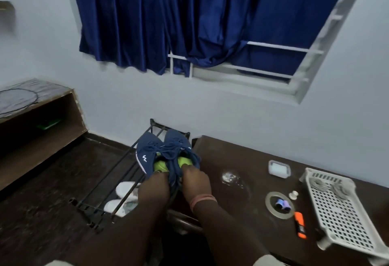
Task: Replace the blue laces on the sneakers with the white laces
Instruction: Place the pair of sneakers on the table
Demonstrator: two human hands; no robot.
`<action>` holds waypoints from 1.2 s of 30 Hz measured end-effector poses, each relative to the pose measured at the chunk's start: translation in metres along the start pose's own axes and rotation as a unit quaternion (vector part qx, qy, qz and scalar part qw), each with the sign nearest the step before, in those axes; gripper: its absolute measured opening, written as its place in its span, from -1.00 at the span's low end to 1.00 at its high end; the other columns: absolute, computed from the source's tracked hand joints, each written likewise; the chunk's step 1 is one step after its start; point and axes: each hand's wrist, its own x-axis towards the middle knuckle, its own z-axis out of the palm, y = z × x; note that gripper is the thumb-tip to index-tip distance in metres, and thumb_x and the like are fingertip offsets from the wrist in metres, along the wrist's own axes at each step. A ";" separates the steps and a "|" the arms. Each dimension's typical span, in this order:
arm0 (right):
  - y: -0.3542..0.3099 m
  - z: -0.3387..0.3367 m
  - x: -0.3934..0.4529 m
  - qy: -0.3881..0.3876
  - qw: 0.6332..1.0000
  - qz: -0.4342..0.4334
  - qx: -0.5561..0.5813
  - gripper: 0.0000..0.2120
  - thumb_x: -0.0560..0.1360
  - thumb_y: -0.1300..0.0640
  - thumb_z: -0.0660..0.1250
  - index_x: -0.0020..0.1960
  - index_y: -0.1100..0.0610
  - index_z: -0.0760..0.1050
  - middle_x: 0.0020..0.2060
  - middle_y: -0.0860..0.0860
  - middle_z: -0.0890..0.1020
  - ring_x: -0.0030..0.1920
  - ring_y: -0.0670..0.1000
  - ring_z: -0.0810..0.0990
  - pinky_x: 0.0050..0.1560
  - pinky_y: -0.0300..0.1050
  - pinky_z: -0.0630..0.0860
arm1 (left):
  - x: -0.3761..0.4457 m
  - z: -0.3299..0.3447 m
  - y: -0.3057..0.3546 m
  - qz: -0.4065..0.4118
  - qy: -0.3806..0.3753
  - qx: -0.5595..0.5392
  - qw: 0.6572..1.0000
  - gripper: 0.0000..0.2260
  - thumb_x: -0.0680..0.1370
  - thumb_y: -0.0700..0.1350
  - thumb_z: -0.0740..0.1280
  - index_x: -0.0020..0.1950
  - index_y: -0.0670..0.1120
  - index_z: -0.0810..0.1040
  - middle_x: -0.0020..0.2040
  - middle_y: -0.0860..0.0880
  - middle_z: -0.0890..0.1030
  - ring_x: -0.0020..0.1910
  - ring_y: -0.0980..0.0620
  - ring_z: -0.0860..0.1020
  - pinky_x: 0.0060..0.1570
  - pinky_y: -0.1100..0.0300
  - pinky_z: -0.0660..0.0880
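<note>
I'm gripping the blue sneakers (pixel 166 154) at the heels w/ both hands, left hand (pixel 154 187) & right hand (pixel 196 181), over a black rack (pixel 117 169); white basket (pixel 339 209) sitting on the surface (pixel 242 160) at right.

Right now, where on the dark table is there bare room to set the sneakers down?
Bare table lies between the sneakers on the rack and the small white box, up to the wall. It is crowded on the right: metal ring, orange lighter, white basket.
</note>
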 end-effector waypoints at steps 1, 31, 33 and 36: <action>0.009 -0.005 -0.010 0.007 1.000 0.017 0.003 -0.82 0.60 0.17 0.19 0.17 0.17 0.47 0.07 0.12 0.61 0.01 0.24 0.62 -0.10 0.03 0.52 | -0.002 0.002 0.010 0.006 -0.004 0.003 1.000 -0.77 0.62 0.02 0.19 0.19 0.01 0.53 0.16 -0.06 0.56 0.12 -0.10 0.61 0.07 0.05 0.52; 0.162 -0.018 -0.089 -0.050 0.951 0.272 0.140 -0.74 0.46 0.14 0.32 0.12 0.22 0.50 0.12 0.17 0.61 0.17 0.19 0.59 0.11 -0.06 0.53 | 0.009 0.105 0.134 0.049 -0.093 0.045 0.993 -0.66 0.54 -0.05 0.19 0.31 -0.04 0.45 0.36 -0.13 0.37 0.18 -0.22 0.42 0.14 0.01 0.39; 0.162 -0.017 -0.089 -0.056 0.946 0.281 0.151 -0.74 0.45 0.16 0.33 0.12 0.22 0.50 0.13 0.16 0.61 0.18 0.18 0.58 0.13 -0.08 0.52 | 0.014 0.102 0.134 0.057 -0.098 0.055 0.992 -0.68 0.56 -0.12 0.18 0.31 -0.05 0.45 0.38 -0.13 0.35 0.19 -0.22 0.41 0.19 0.00 0.39; 0.160 -0.019 -0.090 -0.059 0.946 0.284 0.143 -0.73 0.45 0.15 0.34 0.12 0.22 0.50 0.13 0.16 0.60 0.17 0.17 0.59 0.11 -0.09 0.53 | 0.017 0.096 0.133 0.073 -0.108 0.093 0.987 -0.68 0.57 -0.13 0.18 0.32 -0.05 0.45 0.38 -0.13 0.37 0.23 -0.20 0.42 0.22 0.01 0.39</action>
